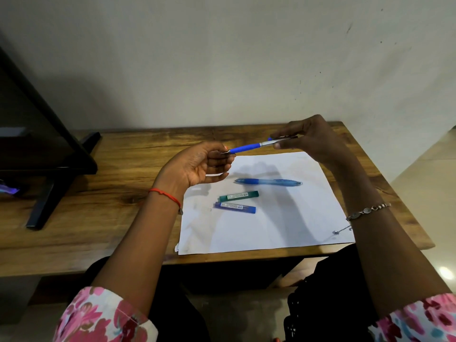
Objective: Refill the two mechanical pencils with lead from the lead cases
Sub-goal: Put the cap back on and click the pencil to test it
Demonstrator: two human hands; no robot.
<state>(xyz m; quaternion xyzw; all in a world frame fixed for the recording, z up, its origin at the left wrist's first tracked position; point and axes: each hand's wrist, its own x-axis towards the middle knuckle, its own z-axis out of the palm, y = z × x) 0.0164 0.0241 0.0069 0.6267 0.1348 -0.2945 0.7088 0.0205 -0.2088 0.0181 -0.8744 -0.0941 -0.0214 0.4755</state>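
Above the paper: blue pencil is held in the air, tip toward 8 o'clock.
Left hand: fingertips are pinched on the tip.
Right hand: closed on the cap end.

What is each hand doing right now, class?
Left hand: pinching the tip end of the blue mechanical pencil.
Right hand: closed on the same pencil's cap end.

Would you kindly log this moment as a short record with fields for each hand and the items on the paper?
left hand: fingertips at the tip end of the held pencil
right hand: pinching the clip end of the held pencil
held pencil: blue grip, raised above the table
second pencil: lying on the paper
green lead case: on paper, untouched
purple lead case: on paper, nearest the person
paper: white, on wooden table
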